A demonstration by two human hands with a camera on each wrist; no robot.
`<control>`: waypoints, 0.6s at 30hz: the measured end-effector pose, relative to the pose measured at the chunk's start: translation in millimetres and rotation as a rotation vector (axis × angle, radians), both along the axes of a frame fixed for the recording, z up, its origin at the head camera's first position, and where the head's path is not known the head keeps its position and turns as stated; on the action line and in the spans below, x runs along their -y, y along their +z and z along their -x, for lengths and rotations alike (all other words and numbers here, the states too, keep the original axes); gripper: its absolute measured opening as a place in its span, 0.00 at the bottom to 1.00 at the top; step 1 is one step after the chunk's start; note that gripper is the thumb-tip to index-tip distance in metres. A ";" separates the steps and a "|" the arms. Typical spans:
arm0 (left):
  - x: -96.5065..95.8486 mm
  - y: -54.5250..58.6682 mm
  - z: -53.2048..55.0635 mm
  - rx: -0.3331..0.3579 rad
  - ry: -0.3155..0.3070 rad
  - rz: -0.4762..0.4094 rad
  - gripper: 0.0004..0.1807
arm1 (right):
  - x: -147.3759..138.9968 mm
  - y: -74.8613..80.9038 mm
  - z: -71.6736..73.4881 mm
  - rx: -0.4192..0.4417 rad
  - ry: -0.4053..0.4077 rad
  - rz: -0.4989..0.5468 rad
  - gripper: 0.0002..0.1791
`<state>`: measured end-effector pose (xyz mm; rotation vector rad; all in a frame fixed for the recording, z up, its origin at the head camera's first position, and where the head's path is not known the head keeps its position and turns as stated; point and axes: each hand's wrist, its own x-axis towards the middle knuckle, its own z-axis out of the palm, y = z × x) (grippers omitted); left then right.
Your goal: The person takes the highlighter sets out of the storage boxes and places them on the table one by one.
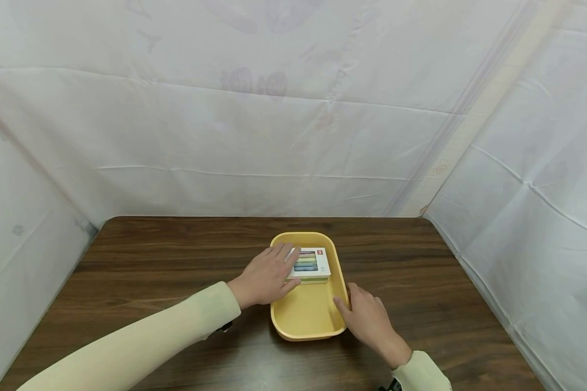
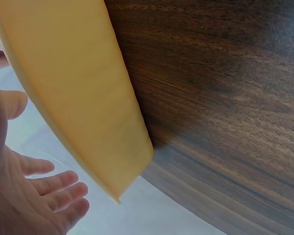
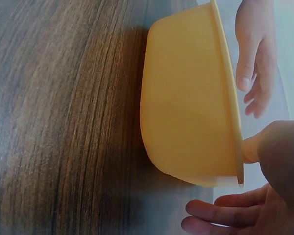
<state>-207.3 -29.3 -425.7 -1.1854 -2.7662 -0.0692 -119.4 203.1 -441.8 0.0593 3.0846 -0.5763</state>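
A yellow plastic bin stands on the wooden table. In its far half lies a white box with a window showing colored pens, and a green edge shows below the box. My left hand reaches over the bin's left rim, its straight, spread fingers overlapping the box's left part. In the left wrist view the fingers of the left hand are above the rim. My right hand holds the bin's right side near the front corner, thumb over the rim and fingers outside. The right wrist view shows the bin's outer wall.
The dark wooden table has rounded far corners. White sheeting hangs behind it, and more sheeting stands along the right side. Pale sleeves cover both forearms.
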 end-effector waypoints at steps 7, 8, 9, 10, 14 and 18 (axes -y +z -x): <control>-0.4 -2.5 2.1 0.010 -0.019 -0.013 0.37 | -1.4 -0.7 1.4 0.002 0.015 -0.028 0.19; -0.2 -2.7 2.4 0.012 -0.022 -0.018 0.37 | -1.6 -0.6 1.6 0.003 0.015 -0.030 0.18; 0.0 -2.9 2.8 0.014 -0.025 -0.022 0.37 | -1.7 -0.7 2.0 0.004 0.015 -0.033 0.18; 0.2 -3.0 3.1 0.015 -0.029 -0.026 0.37 | -1.8 -0.9 2.4 0.008 0.015 -0.034 0.18; 0.7 -4.3 5.5 0.023 -0.031 -0.019 0.37 | -2.5 -2.3 4.1 0.021 0.013 -0.039 0.17; 0.4 -5.4 8.1 0.033 -0.025 -0.015 0.37 | -3.0 -3.4 5.4 0.031 0.010 -0.043 0.17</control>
